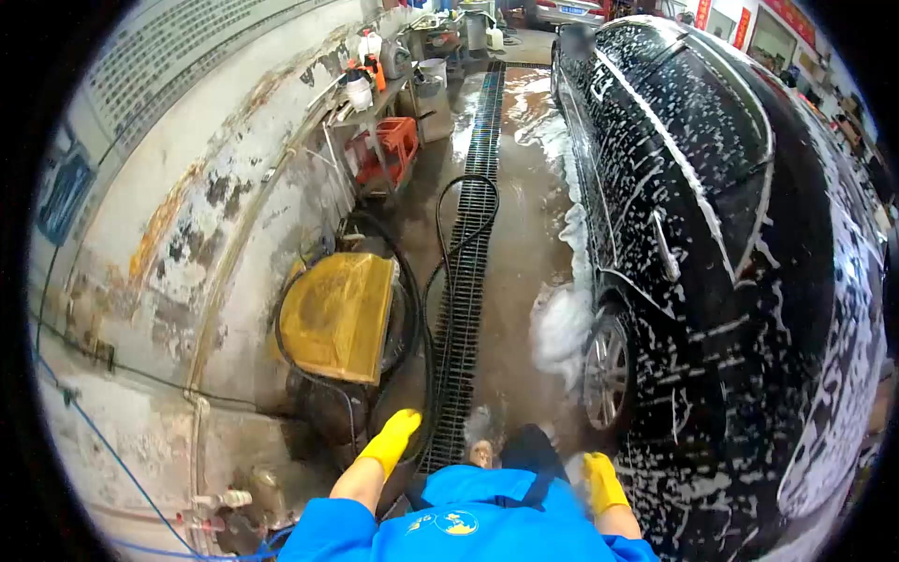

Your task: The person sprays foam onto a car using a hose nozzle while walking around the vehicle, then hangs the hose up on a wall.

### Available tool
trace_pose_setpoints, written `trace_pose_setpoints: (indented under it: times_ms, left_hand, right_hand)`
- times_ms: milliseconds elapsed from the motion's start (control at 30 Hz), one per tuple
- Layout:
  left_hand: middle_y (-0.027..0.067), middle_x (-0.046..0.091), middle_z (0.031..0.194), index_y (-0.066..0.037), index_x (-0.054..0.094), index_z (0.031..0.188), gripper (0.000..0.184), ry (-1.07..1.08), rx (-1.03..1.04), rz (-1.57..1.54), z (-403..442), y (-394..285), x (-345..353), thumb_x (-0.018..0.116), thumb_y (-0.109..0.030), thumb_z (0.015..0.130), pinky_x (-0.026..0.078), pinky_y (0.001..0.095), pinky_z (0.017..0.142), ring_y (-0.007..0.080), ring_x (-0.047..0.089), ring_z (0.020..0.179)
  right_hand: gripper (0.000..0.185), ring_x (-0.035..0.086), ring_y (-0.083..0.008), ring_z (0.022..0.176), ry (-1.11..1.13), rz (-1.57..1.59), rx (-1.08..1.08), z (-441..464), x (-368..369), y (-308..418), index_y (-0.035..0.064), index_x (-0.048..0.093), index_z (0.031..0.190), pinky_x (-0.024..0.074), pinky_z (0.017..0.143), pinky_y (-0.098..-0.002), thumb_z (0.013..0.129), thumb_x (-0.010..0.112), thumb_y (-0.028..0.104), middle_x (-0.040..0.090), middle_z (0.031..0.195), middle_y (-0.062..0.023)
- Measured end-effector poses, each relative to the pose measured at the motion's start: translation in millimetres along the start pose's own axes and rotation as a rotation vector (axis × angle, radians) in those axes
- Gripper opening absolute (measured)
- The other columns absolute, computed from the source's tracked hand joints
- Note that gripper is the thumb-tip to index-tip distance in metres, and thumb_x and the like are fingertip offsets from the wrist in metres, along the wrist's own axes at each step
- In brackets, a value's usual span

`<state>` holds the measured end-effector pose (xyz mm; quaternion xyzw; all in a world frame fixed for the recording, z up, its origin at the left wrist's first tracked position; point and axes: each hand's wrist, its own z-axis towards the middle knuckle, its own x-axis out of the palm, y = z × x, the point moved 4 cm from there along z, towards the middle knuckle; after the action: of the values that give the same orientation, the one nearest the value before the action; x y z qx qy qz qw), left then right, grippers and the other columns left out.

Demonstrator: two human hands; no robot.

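Both of my hands wear yellow gloves. My left hand [393,438] is held low in front of me, below the yellow machine cover [335,317] and left of the floor grate [465,267]. Its fingers are bunched in the view, and nothing shows in it. My right hand [603,481] hangs beside the foam-covered black car [712,356], just below its wheel [607,370]. The fingers there are partly hidden, and no held object is visible. A black hose [440,211] loops over the grate.
Along the left wall [225,215] stand a red crate [386,155], a bench with bottles [359,89] and a bucket [433,70]. White foam [560,328] lies on the wet floor by the car. A blue hose [117,473] runs at lower left. Another car [569,11] is far ahead.
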<state>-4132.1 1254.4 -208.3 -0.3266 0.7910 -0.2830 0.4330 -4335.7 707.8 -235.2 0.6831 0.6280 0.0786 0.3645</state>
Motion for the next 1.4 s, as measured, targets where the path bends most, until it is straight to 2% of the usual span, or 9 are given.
trace_pose_setpoints:
  times_ms: [167,300,567,700,900,1100,1200,1300,1400]
  left_hand:
    - [0.014,0.065,0.11,-0.004,0.061,0.116,0.041,0.093,0.01,0.065,194.9,-238.5,-5.9,0.055,-0.034,0.089,0.045,0.0343,0.089,0.0239,0.06,0.102]
    - [0.0058,0.066,0.108,-0.007,0.061,0.117,0.03,0.255,0.137,-0.614,332.6,-339.2,1.2,0.054,-0.025,0.094,0.045,0.0275,0.089,0.0142,0.06,0.099]
    - [0.011,0.037,0.144,-0.02,0.023,0.146,0.059,0.382,0.297,-1.245,480.3,-608.9,-100.2,0.052,-0.028,0.095,0.036,0.0441,0.106,0.0264,0.041,0.129]
    - [0.0121,0.03,0.149,-0.019,0.018,0.148,0.063,0.323,0.47,-1.234,563.8,-696.4,-145.9,0.052,-0.024,0.095,0.034,0.0429,0.108,0.0268,0.039,0.131]
    - [0.0118,0.045,0.139,-0.007,0.034,0.142,0.053,0.514,0.639,-0.972,738.1,-761.4,-189.4,0.052,-0.022,0.095,0.034,0.0381,0.105,0.0238,0.044,0.124]
    - [0.0131,0.045,0.139,-0.01,0.033,0.144,0.055,0.572,0.453,-0.988,867.6,-861.6,-277.8,0.054,-0.022,0.094,0.032,0.0404,0.106,0.0252,0.045,0.124]
    - [0.0139,0.046,0.137,-0.01,0.033,0.143,0.056,0.64,0.478,-0.941,952.7,-900.5,-298.4,0.055,-0.02,0.094,0.033,0.0395,0.106,0.0242,0.044,0.124]
    - [0.0139,0.051,0.13,-0.009,0.037,0.141,0.051,0.562,0.575,-0.829,1061.2,-932.3,-307.9,0.055,-0.021,0.094,0.034,0.0383,0.105,0.0225,0.047,0.121]
    - [0.0115,0.056,0.125,-0.009,0.042,0.137,0.046,0.418,0.535,-0.923,1171.7,-963.6,-331.1,0.054,-0.018,0.094,0.039,0.0356,0.102,0.0202,0.05,0.118]
  right_hand:
    - [0.026,0.059,-0.0231,0.052,-0.075,-0.201,0.14,67.5,-18.5,102.7,0.0017,0.061,0.096,0.048,0.048,-0.0361,0.087,0.062,0.027,0.062,0.067,-0.0135]
    - [0.014,0.056,-0.0204,0.052,-0.014,0.281,0.14,204.0,-21.2,187.1,0.0066,0.059,0.097,0.044,0.045,-0.0333,0.088,0.062,0.017,0.062,0.072,-0.0081]
    - [0.039,0.057,-0.024,0.108,0.041,-0.206,-0.67,240.0,-14.0,728.3,0.0112,0.061,0.115,0.0458,0.09,-0.0346,0.082,0.071,0.03,0.06,0.114,-0.0124]
    - [0.036,0.06,-0.0342,0.09,0.085,-0.512,-1.356,242.6,37.2,922.8,0.0076,0.065,0.1,0.0498,0.078,-0.0399,0.074,0.075,0.03,0.064,0.095,-0.0155]
    - [0.026,0.058,-0.0382,0.084,0.043,-0.645,-1.73,372.9,114.5,1075.9,0.0081,0.06,0.095,0.048,0.067,-0.0453,0.071,0.068,0.015,0.06,0.089,-0.0166]
    - [0.042,0.055,-0.0298,0.11,0.262,-0.911,-1.403,459.2,121.5,1236.7,0.0077,0.055,0.119,0.0447,0.089,-0.0401,0.079,0.065,0.017,0.061,0.11,-0.0147]
    - [0.042,0.056,-0.0276,0.11,0.479,-0.505,-0.905,508.8,118.9,1316.3,0.0066,0.057,0.119,0.0443,0.09,-0.0373,0.078,0.063,0.01,0.061,0.111,-0.0138]
    - [0.037,0.06,-0.0277,0.101,0.356,-0.603,-1.417,581.7,112.3,1403.1,0.0125,0.061,0.116,0.0471,0.085,-0.0392,0.08,0.064,0.01,0.064,0.106,-0.0112]
    - [0.026,0.063,-0.0307,0.09,0.352,-0.65,-1.301,675.4,103.3,1478.9,0.0128,0.066,0.103,0.0495,0.076,-0.0424,0.079,0.066,0.022,0.066,0.098,-0.0118]
